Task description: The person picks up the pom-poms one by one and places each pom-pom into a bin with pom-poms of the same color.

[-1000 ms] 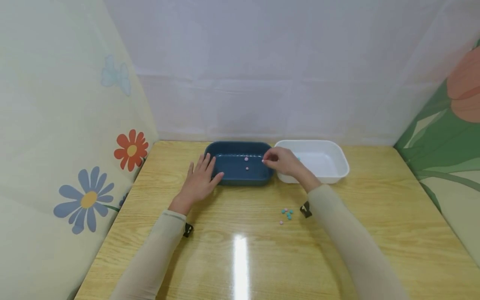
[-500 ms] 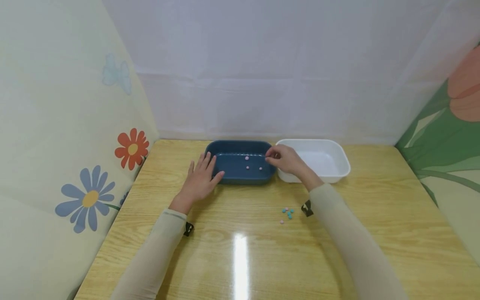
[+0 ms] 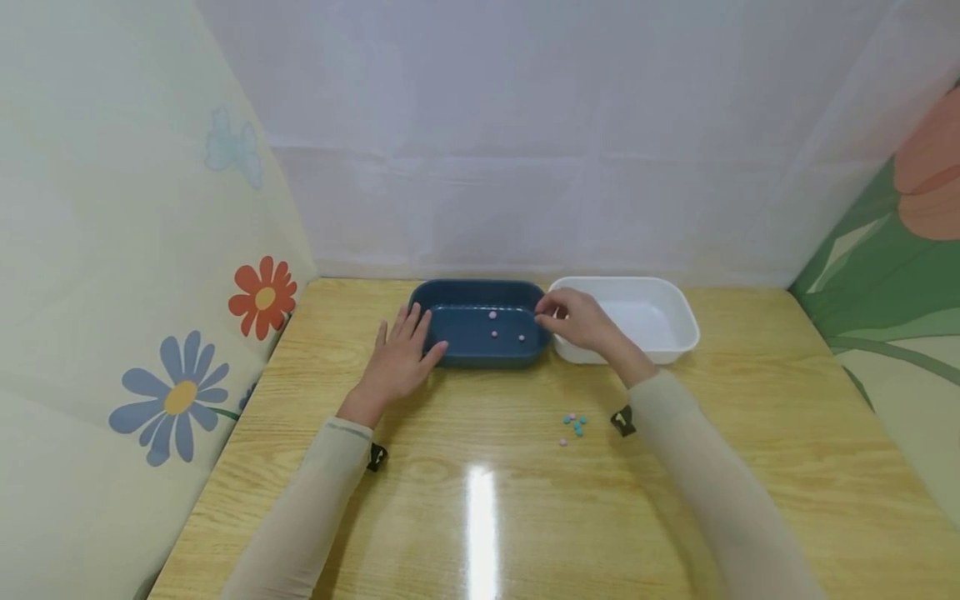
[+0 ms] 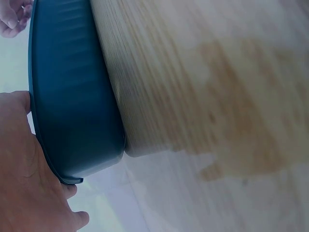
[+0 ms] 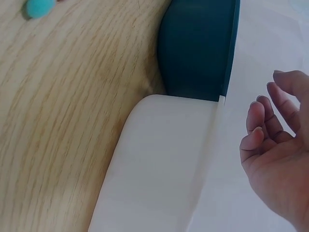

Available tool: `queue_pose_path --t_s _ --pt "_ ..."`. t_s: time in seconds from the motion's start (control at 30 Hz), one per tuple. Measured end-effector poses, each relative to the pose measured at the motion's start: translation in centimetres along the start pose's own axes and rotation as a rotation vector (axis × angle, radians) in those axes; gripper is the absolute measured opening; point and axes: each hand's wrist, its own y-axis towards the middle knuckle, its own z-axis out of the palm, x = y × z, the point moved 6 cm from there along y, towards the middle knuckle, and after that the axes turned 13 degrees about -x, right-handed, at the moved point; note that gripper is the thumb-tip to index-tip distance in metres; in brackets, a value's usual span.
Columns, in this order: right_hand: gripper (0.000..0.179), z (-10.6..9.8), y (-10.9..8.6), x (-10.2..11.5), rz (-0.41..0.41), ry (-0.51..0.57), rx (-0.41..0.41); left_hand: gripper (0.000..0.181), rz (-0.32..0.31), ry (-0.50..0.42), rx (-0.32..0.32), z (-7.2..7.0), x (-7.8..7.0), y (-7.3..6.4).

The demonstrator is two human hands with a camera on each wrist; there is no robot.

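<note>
My left hand (image 3: 397,362) rests over the left end of a dark blue tray (image 3: 487,363), fingers spread. In the left wrist view that hand (image 4: 26,169) touches the tray's rim, its thumb against the side. Three small pink balls (image 3: 522,337) lie apart on the tray's floor. Above where the blue tray meets a white tray (image 3: 652,321) hovers my right hand (image 3: 583,323). From the right wrist, its fingers (image 5: 254,116) look loosely bent, thumb and index slightly apart, with nothing seen between them. Part of the white tray's inside is hidden behind this hand.
Several teal balls (image 3: 578,432) and a few pink balls (image 3: 563,442) lie on the wooden table (image 3: 420,517) in front of the trays. A pale cloth wall (image 3: 480,167) stands right behind the trays; printed panels flank the table.
A pink ball that my right fingers pinched has dropped into the blue tray, joining two others. The right hand has let go and drawn slightly right. The left hand stays put.
</note>
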Motion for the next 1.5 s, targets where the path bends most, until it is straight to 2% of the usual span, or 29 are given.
queue_pose_path --t_s 0.57,0.97,1.3,1.5 --pt "0.012 -1.0 -3.1 1.0 -0.108 0.030 -0.015 0.083 0.001 0.004 -0.002 0.1 0.2 0.0" --pt "0.017 -0.8 -5.6 0.5 -0.103 0.005 -0.004 0.082 0.002 0.006 -0.002 0.3 0.2 -0.1" --pt "0.020 -0.8 -8.5 0.2 -0.117 0.066 -0.025 0.081 0.002 0.021 0.005 0.5 0.2 -0.2" --pt "0.024 -0.7 -10.5 -0.1 -0.123 0.086 -0.011 0.081 0.006 0.018 0.003 0.7 0.2 -0.3"
